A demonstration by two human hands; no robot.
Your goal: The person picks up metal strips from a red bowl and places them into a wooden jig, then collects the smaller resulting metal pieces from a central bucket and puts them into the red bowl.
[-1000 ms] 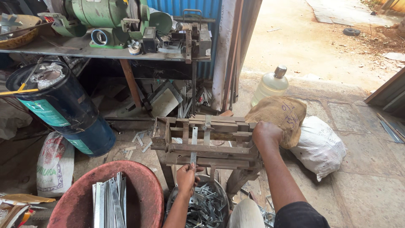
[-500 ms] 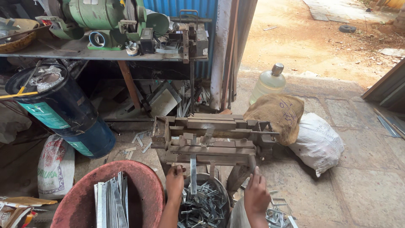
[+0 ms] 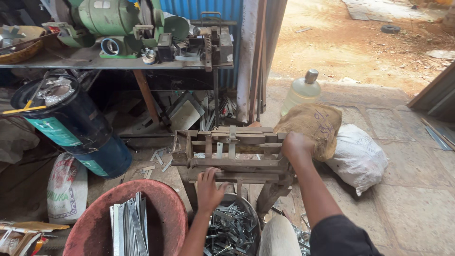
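Left hand (image 3: pixel 209 188) rests at the front edge of the press (image 3: pixel 232 154), fingers curled against its lower bar; whether they pinch anything, cannot tell. Right hand (image 3: pixel 295 145) is clenched around the press's right end, just beside a burlap sack (image 3: pixel 310 125). Press stands on the floor, centre frame. Bucket (image 3: pixel 232 227) of bent metal pieces sits right below it. Red tub (image 3: pixel 166 208) holding flat strips (image 3: pixel 129 226) lies lower left.
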